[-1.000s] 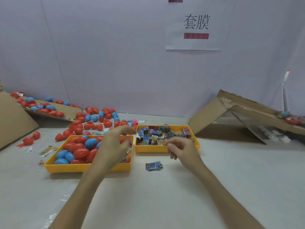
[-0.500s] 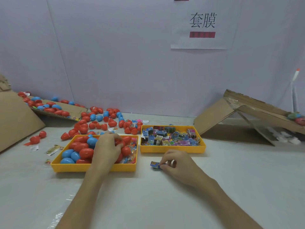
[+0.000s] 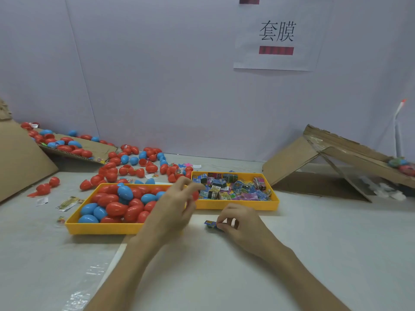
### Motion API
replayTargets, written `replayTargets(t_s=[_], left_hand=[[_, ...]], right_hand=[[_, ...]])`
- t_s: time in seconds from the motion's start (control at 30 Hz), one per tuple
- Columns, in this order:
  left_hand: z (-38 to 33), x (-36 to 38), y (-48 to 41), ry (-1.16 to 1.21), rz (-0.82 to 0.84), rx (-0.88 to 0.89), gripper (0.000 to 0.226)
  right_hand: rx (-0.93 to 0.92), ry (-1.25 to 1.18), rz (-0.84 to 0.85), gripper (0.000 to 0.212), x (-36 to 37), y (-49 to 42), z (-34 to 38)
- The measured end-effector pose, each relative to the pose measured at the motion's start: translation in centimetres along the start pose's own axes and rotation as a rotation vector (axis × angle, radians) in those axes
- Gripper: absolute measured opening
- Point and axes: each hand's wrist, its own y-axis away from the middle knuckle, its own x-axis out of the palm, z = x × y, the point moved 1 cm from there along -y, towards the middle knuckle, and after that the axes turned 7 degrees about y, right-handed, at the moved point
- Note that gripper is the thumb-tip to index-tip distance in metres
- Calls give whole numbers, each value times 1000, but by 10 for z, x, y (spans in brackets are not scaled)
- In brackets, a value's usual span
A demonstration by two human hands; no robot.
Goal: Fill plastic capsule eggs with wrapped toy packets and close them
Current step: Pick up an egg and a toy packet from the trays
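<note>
One packet point(image 3: 210, 224) is the thing to watch here. It's a small blue wrapped one lying on the table point(image 3: 224, 277), just in front of the packet tray point(image 3: 235, 206). The right hand point(image 3: 242, 225) has its thumb and fingertips pinched on the packet's near end, and it doesn't look lifted yet.

The left hand point(image 3: 175, 205) hangs above the gap between the two yellow trays with its fingers curled around a bit of red. That's almost certainly a red egg point(image 3: 195, 195), but most of it is hidden behind the fingers. Whether it's open or closed, can't tell.

To the left is the egg tray point(image 3: 101, 228), heaped with red and blue eggs. Further back, loose eggs point(image 3: 134, 169) are scattered toward the wall, some on a sheet of cardboard. A cardboard ramp point(image 3: 292, 160) sits off to the right and a paper sign point(image 3: 276, 34) is stuck on the wall.

What could go wrong: that pinch only has one corner of slippery wrap, so the packet could slide out on the way up. If the egg has to be popped open one-handed, a half could spring off into the pile. And a packet stuffed in crooked could catch in the seam, so the egg won't snap shut.
</note>
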Motion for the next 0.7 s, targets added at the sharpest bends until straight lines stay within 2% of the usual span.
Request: replayTargets(t_s=[0.07,0.17,0.23,0.37,0.5,0.7], left_hand=[[-11,12,1,-51,131,63,35],[-17,27,5,-298,241,103,52],[-12,30,8,-417,277,89,47],[-5,33,10,-473,341,73,47],[-3,37,7,-448,332,52,37],[2,39,7,-427,344,-2,37]], right_hand=[[-11,-5,23,11,0,0,0],[-11,-22,37,11,-1,-1,-1],[-6,-37,42,11,-3,-1,-1],[7,-45,66,14,-4,-1,-2],[10,-39,82,12,-5,-2,-2],[56,-16,99,15,-13,-4,-5]])
